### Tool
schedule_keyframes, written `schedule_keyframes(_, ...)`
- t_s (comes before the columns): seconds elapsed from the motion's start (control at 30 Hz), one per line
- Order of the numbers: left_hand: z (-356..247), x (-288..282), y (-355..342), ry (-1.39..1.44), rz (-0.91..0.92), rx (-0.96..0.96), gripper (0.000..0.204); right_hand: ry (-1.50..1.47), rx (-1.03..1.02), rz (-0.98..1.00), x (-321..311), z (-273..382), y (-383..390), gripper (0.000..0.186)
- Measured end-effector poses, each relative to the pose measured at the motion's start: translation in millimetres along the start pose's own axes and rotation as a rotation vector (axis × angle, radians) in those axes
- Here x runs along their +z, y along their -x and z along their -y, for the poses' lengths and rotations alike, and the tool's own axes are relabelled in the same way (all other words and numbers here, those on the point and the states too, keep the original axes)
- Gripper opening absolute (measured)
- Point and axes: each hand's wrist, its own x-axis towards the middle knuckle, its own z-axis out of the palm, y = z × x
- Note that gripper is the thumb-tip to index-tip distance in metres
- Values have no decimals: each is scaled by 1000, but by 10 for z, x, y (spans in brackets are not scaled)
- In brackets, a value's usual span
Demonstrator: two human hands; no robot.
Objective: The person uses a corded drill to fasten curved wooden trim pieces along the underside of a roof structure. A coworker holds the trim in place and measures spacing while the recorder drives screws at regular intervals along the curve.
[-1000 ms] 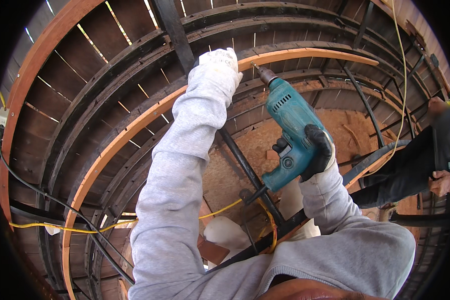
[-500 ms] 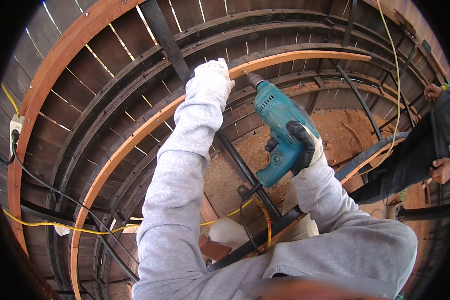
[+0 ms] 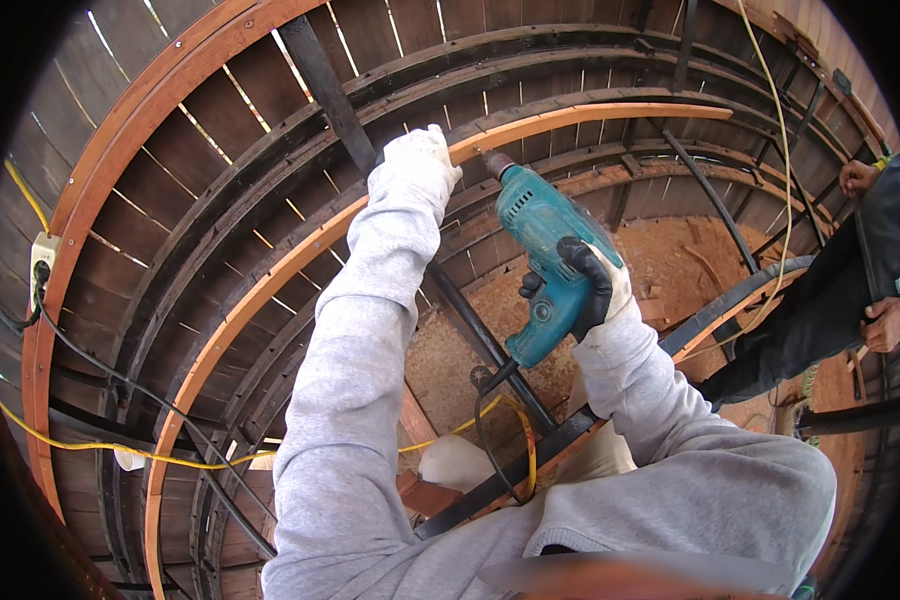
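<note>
A teal power drill is held by its handle in my right hand, in a white glove with black-coated fingers. The drill points up and left, its chuck close to the light wooden strip, with the bit tip at or against the strip's face. Just left of the chuck, my left hand, in a white glove, is closed around the strip and the dark curved rail behind it. Its fingertips are mostly hidden. From the handle's end runs a dark cord.
Dark curved rails and plank walls surround me, with black struts crossing them. A yellow cable runs at lower left, below a socket block. Another person's hand is at right. Reddish, debris-strewn ground lies below.
The view has shifted slightly. The drill and both hands sit a little further left in the picture; my grips stay the same.
</note>
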Motion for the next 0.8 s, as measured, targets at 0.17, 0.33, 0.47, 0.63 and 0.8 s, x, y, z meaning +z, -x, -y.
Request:
schedule_keyframes(0.17,-36,-21,-45,-54,30,-19,62,-132,50,4,-203,-87,-100,68)
schedule_keyframes(0.33,-61,21,-82,-126,-6,-36,64,-193,67,46,-186,-107,-123,67)
schedule_keyframes(0.47,-93,-8,-107,-172,59,-42,78,-386,159,169,-224,149,97,70)
schedule_keyframes(0.63,-123,-31,-85,-159,104,-109,80,-266,53,-38,-661,369,758,71)
schedule_keyframes(0.8,-226,7,-65,-168,81,-93,77,-182,-55,-119,-944,409,821,72)
